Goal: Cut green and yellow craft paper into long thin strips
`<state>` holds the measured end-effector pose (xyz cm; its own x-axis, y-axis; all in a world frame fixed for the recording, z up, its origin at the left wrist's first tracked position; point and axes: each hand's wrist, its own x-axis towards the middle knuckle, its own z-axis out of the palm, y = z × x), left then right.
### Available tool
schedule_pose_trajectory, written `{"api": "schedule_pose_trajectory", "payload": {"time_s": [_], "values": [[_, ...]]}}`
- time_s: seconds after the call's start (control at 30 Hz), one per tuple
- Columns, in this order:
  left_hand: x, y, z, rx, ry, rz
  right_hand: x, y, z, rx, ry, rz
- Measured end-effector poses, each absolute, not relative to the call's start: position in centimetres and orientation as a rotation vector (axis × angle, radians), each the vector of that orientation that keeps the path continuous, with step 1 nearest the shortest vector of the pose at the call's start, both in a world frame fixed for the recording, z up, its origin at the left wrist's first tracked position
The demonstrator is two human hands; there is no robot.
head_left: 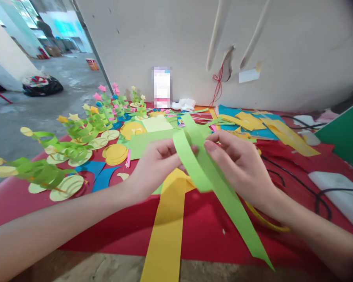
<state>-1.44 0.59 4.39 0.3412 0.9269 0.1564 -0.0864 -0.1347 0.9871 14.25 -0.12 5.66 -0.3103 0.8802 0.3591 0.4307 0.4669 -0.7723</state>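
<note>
Above the red tabletop (106, 231), my left hand (154, 166) pinches a light-green paper strip (228, 203) by its curled part. Fingers of my right hand (238, 164) grip the flat part of the same green paper, whose long tail slants down toward the front edge. I cannot tell whether the curl and the flat length are one piece. Beneath my hands lies a yellow paper strip (167, 227) that runs over the table's front edge. A green paper sheet (141, 143) lies just behind my left hand.
Curled green paper plants (44, 174) with star or oval tops stand along the left. Near them are yellow paper discs (115, 154) and blue paper pieces (101, 176). A phone (161, 88) leans on the wall. Black cables (291, 180) and a white box (338, 196) lie right.
</note>
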Motion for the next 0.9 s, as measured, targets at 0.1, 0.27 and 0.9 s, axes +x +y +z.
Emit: {"api": "schedule_pose_trajectory", "payload": {"time_s": [0.1, 0.27, 0.9], "values": [[-1.5, 0.8, 4.3, 1.349, 0.747, 1.072, 14.3, 0.0, 5.6, -1.090, -1.910, 0.811], [-1.3, 0.5, 4.0, 1.398, 0.857, 0.969, 14.3, 0.4, 5.3, -1.128, -1.853, 0.851], [-1.8, 1.8, 4.5, 1.059, 0.617, 1.128, 14.4, 0.5, 6.0, -0.989, -1.587, 1.299]]}}
